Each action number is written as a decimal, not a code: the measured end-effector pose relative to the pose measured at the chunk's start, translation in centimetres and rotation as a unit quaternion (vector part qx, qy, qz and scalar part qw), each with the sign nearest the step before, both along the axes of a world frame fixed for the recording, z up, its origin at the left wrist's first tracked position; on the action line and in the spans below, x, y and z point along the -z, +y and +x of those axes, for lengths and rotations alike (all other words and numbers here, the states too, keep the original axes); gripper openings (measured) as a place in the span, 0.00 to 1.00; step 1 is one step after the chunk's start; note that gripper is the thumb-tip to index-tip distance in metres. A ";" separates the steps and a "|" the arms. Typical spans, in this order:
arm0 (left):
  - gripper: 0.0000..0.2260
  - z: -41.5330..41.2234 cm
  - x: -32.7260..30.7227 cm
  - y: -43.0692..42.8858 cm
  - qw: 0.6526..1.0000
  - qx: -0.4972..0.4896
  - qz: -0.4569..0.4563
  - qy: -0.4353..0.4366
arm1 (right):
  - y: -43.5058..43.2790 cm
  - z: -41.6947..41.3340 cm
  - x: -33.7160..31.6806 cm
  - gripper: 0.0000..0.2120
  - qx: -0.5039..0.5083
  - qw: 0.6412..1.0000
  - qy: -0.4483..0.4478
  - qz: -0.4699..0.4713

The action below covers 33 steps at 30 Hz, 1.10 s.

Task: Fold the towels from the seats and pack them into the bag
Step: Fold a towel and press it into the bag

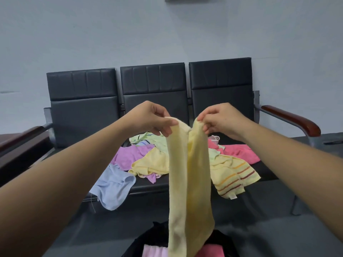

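Your left grip (154, 117) and right grip (220, 119), close together, each pinch a top corner of the pale yellow towel (187, 182), so its long axis hangs straight down from them over what seems to be the open black bag (157, 231) near you.

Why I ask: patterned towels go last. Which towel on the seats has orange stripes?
The yellow towel at the pile's right front, draped over the seat edge; it alone shows orange bands.
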<state>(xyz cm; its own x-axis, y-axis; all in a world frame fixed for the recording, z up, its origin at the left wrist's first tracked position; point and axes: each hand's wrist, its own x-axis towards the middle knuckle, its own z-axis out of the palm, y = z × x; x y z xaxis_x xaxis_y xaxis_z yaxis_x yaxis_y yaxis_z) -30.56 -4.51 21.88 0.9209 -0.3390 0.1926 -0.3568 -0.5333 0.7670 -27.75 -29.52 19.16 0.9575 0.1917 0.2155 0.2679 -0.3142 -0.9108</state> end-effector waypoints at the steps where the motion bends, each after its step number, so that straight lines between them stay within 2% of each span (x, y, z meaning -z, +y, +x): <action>1: 0.17 0.0 -0.1 -0.4 1.000 -0.005 0.006 -0.005 | 0.6 -0.5 -0.3 0.06 -0.048 0.998 0.017 0.022; 3: 0.18 0.0 -0.1 -0.9 1.000 -0.013 0.013 -0.017 | 1.5 -1.1 -0.5 0.20 -0.112 0.992 0.038 0.039; 4: 0.18 -0.1 -0.2 -1.1 0.999 -0.015 0.016 -0.024 | 1.9 -1.3 -0.5 0.22 -0.116 0.993 0.026 0.009; 6: 0.17 0.0 -0.2 -1.2 0.999 -0.020 0.018 -0.033 | 2.6 -1.8 -0.5 0.16 -0.099 0.992 -0.031 -0.065; 9: 0.17 0.4 -0.2 -0.8 0.998 -0.040 0.031 -0.037 | 2.7 -1.9 -0.6 0.07 -0.061 0.989 -0.083 -0.109; 13: 0.13 0.9 0.3 0.3 0.974 -0.084 0.190 -0.087 | 2.3 -1.8 -0.8 0.07 -0.040 0.987 -0.120 -0.099; 15: 0.19 1.4 0.8 1.3 0.959 -0.086 0.261 -0.076 | 2.0 -1.5 -0.7 0.08 -0.026 0.988 -0.134 -0.076; 17: 0.25 1.6 1.2 2.4 0.958 -0.085 0.270 -0.038 | 1.5 -1.0 -0.6 0.08 0.002 0.988 -0.149 -0.048; 20: 0.18 1.3 1.3 3.5 0.975 -0.083 0.207 -0.008 | 0.5 -0.3 -0.5 0.10 0.063 0.985 -0.152 -0.059; 23: 0.13 1.2 1.1 3.5 0.982 -0.118 0.129 -0.077 | -0.3 0.0 0.0 0.08 0.099 0.978 -0.138 -0.124; 25: 0.12 1.5 0.6 3.0 0.980 -0.134 0.090 -0.115 | -0.3 0.5 0.2 0.07 0.117 0.978 -0.130 -0.110; 26: 0.12 1.6 0.1 2.7 0.981 -0.134 0.061 -0.124 | -0.2 0.7 0.0 0.06 0.122 0.982 -0.126 -0.069; 28: 0.08 1.8 -1.0 2.2 0.981 -0.117 -0.068 -0.136 | -0.2 0.9 -1.2 0.05 0.101 0.986 -0.111 0.075; 30: 0.05 1.7 -2.4 1.9 0.968 -0.096 -0.179 -0.144 | -0.5 0.8 -2.6 0.06 0.045 0.967 -0.101 0.230; 31: 0.04 1.7 -2.9 1.9 0.966 -0.099 -0.182 -0.156 | -0.8 0.8 -3.1 0.07 0.030 0.960 -0.101 0.259; 33: 0.05 2.0 -2.9 2.1 0.968 -0.131 -0.130 -0.171 | -1.0 1.2 -3.2 0.12 0.042 0.973 -0.099 0.205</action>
<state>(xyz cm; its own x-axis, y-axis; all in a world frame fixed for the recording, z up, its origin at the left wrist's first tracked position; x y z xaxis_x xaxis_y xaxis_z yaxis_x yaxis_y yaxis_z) -28.52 -2.41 24.80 0.8365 -0.0021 0.5479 -0.4914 -0.4451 0.7486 -26.51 -30.55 22.33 0.8982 -0.0252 0.4389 0.4396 0.0360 -0.8975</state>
